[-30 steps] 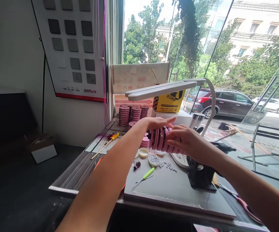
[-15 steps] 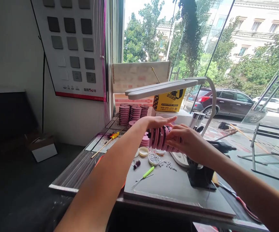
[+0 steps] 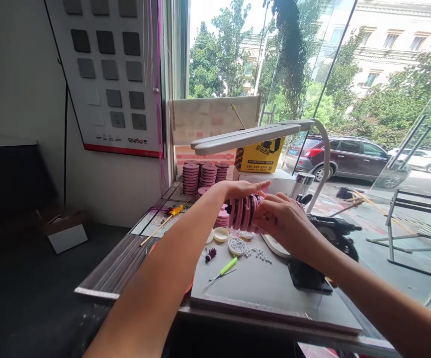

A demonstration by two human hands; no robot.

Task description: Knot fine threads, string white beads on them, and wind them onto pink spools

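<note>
A row of pink discs [image 3: 242,215], with dark cord between them, sits sideways above the table. My left hand [image 3: 245,188] lies along the top of this row, its visible fingers stretched out. At the right end of the discs, my right hand [image 3: 281,215] is closed, thumb and fingers bent together against them. Whatever is between those fingertips is too small to make out. Beneath lie a round dish of pale beads [image 3: 236,245], loose beads [image 3: 259,255], a dark tassel [image 3: 211,255] and a green-handled hook tool [image 3: 228,267].
Stacks of pink discs [image 3: 190,179] stand at the back left. A white lamp [image 3: 252,138] arches over the work, in front of a yellow box [image 3: 260,158]. A stick with a yellow tip [image 3: 159,229] lies left. A black base [image 3: 308,276] stands under my right forearm.
My right hand has shifted slightly and its fingers have drawn in at the discs. My left hand stays over the row. The whole view has moved a little.
</note>
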